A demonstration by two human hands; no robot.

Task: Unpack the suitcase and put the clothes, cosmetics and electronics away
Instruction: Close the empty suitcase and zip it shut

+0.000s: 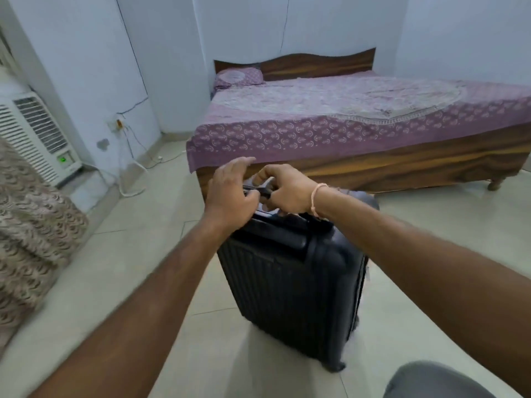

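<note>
Fingers (pixel 265 176) round handle (pixel 258 191) — suitcase (pixel 290 282) upright

Bare forearms, a thin orange thread bracelet (pixel 317 199) on the right wrist, grey trousers (pixel 431 382).

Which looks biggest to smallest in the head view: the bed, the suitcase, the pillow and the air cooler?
1. Bed
2. Suitcase, though nearness to the camera enlarges it
3. Air cooler, partly cut off
4. Pillow

Item: my dark ribbed hard-shell suitcase (pixel 290 288), closed, standing upright on its wheels on the tiled floor, just before the bed's footboard.
</note>
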